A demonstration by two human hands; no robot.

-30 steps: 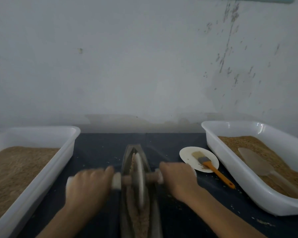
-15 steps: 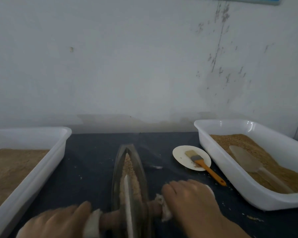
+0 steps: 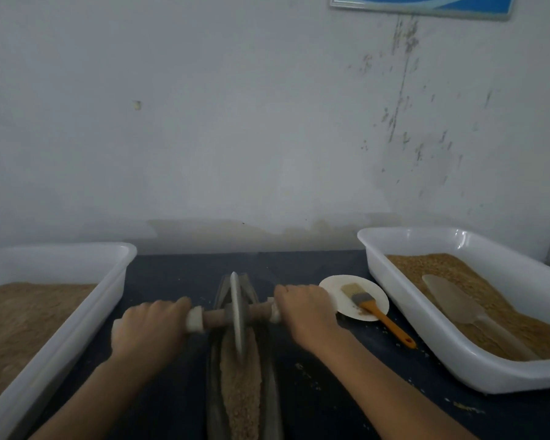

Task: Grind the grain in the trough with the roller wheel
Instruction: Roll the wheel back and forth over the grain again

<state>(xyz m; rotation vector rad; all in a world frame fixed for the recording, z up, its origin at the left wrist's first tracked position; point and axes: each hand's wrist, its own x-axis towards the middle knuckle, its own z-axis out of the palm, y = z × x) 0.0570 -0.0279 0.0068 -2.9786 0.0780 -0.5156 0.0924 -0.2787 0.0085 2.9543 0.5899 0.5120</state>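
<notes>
Head view: the trough (image 3: 269, 395) is lying lengthwise at the centre of the desk (image 3: 172, 281), running from the near edge toward the far edge. The roller wheel (image 3: 236, 315) is standing upright in the trough's far half. The left hand (image 3: 146, 328) is wrapping its grip around the left end of the axle, on its pale sleeve; the right hand (image 3: 305, 312) is curling its grip over the right end likewise. The grain (image 3: 240, 385) is lying along the channel on the near side of the wheel and is looking coarse and granular, so grinding is judged to be under way with much left to do.

Compared with half a second ago, the wheel is now sitting further up the trough, having travelled away from the near edge, and both hands have gone with it.

Beside the right hand, a brush (image 3: 375, 308) is resting on a small plate (image 3: 331, 285). White tubs of grain are flanking at the left edge (image 3: 86, 309) and the right edge (image 3: 404, 315).
</notes>
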